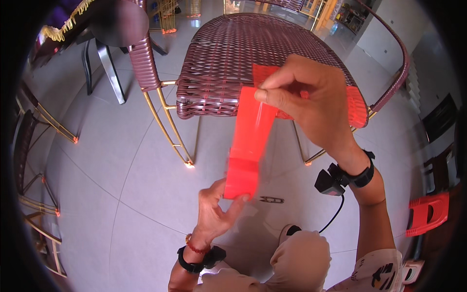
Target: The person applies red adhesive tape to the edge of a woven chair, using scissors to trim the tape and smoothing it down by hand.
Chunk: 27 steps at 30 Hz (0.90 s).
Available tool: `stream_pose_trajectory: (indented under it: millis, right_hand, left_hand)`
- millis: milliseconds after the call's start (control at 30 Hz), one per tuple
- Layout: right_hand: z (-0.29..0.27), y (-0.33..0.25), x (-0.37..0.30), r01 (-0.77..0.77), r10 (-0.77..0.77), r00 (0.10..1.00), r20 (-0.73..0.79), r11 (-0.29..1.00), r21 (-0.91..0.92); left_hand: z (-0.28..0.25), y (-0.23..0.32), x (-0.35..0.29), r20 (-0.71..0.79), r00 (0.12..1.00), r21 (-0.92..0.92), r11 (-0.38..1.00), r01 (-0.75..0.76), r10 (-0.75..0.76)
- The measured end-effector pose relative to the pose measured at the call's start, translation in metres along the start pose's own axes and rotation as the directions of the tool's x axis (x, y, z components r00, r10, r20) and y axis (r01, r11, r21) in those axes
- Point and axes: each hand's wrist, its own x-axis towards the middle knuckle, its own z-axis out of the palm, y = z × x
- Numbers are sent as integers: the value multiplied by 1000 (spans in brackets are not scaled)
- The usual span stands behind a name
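A chair with a woven dark-red seat (pixel 214 63) and gold metal legs stands in front of me. My left hand (pixel 214 211), below the seat's front edge, grips a roll of wide red tape (pixel 242 179). From the roll a strip of red tape (pixel 255 121) runs up to my right hand (pixel 318 100), which pinches it between thumb and finger at the seat's front edge. More red shows on the seat behind the pinch and at its right front corner (pixel 356 104). My right hand hides part of the seat between them.
Thread snips (pixel 272 199) lie on the grey tiled floor (pixel 141 194) beneath the tape. Gold-legged furniture frames (pixel 44 199) stand along the left. A red plastic stool (pixel 429 214) is at the right. From my right wrist device (pixel 332 180) hangs a black cable.
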Motion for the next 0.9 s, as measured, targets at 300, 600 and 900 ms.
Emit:
stream_pose_trajectory:
  millis: [300,600,900]
  right_hand:
    - [11,-5,11,-104,103,994,29,994,37]
    - [-12,1,41,-135,143,985,98,988,-77]
    - [-17,46,83,-155,108,978,180,948,276]
  left_hand:
    - [1,-17,6,-180,942,-75,959,273,-283]
    - [5,-15,16,-250,932,-70,965,253,-263]
    - [12,31,9,-240,953,-98,982,164,-183]
